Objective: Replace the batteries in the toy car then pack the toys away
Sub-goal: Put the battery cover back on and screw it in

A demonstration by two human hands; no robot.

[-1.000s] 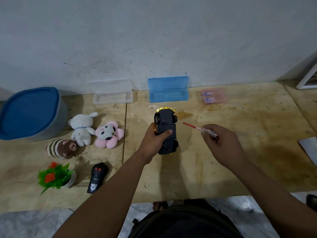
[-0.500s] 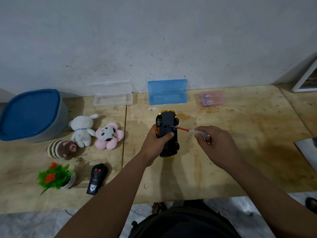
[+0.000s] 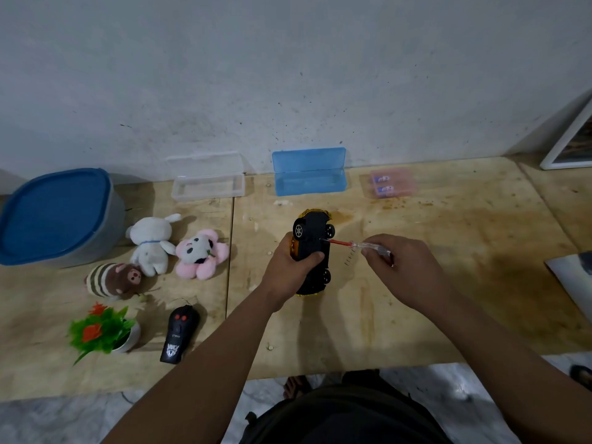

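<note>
A gold toy car (image 3: 312,238) is turned with its black underside up at the middle of the wooden table (image 3: 448,299). My left hand (image 3: 288,270) grips it around the middle. My right hand (image 3: 400,270) holds a screwdriver (image 3: 355,245) with a clear handle and red shaft. Its tip touches the car's underside near a wheel. A pink case (image 3: 392,183) with batteries lies at the back. Three plush toys, a white rabbit (image 3: 152,241), a pink panda flower (image 3: 200,254) and a striped brown one (image 3: 110,280), lie at the left. A black remote (image 3: 178,334) rests nearer me.
A blue-lidded grey tub (image 3: 54,216) stands at the far left. A clear case (image 3: 208,184) and a blue case (image 3: 309,173) sit open against the wall. A small potted fake plant (image 3: 102,331) is front left. A picture frame (image 3: 570,139) leans at the right.
My right hand has moved the screwdriver leftward until its tip reached the car's underside. My left hand keeps its hold on the car.
</note>
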